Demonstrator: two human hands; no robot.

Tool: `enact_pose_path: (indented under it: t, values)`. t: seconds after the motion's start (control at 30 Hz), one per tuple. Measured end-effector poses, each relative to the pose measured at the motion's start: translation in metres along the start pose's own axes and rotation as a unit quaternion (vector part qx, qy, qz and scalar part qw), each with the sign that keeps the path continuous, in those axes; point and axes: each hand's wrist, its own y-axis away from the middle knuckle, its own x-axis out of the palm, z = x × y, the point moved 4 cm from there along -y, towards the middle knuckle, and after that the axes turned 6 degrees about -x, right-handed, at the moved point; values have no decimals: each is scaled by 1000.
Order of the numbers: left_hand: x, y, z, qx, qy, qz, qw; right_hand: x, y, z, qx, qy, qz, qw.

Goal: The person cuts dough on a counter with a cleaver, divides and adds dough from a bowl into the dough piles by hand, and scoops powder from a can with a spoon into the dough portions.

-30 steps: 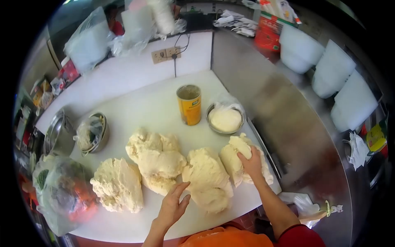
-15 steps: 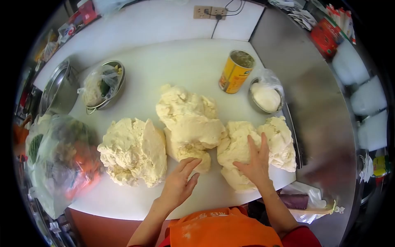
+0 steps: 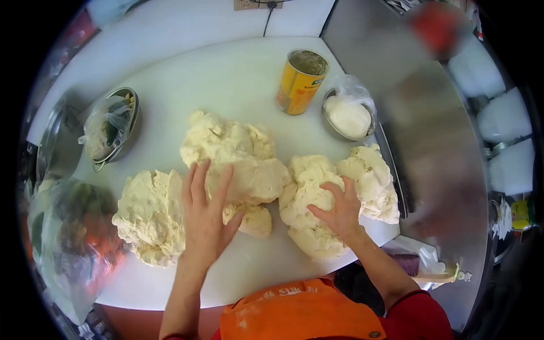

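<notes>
Several big lumps of pale dough lie across the white worktop [image 3: 266, 266]. My left hand [image 3: 205, 221] has its fingers spread, over the gap between the left dough lump [image 3: 150, 218] and the middle dough pile [image 3: 232, 153]; whether it touches either I cannot tell. On the right, my right hand [image 3: 340, 209] rests on a dough lump [image 3: 309, 192], thumb and fingers apart and curved against its surface. Beside that hand is the far-right dough lump [image 3: 369, 181]. Both hands hold nothing.
A yellow can [image 3: 298, 85] and a metal bowl [image 3: 350, 116] with a white bagged mass stand at the back right. At left are a metal basin [image 3: 56, 144], a bowl [image 3: 127, 130] with bagged food and a plastic bag of vegetables [image 3: 68, 232]. A steel wall [image 3: 408, 107] bounds the right.
My left hand has moved forward and left, its fingers spreading wider. My right hand has curled its fingers more over the dough. The camera view has shifted.
</notes>
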Motion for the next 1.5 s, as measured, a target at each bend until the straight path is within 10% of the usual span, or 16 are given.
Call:
enact_pose_path:
  t: [0.17,0.57,0.8,1.07,1.5]
  values:
    - [31,-40,-3,44,-212,24,976,-3,-2,-8,-2,-31,-7,999]
    - [47,-54,-19,29,-219,21,975,-8,6,-6,58,-105,49,992]
    - [53,-31,-21,6,-224,27,974,-112,66,-106,81,-55,-111,989]
    - [59,-49,-15,11,-207,34,978,-105,56,-227,294,103,218,925]
    - [56,-46,-19,-32,-223,2,974,-138,39,-187,231,45,91,968]
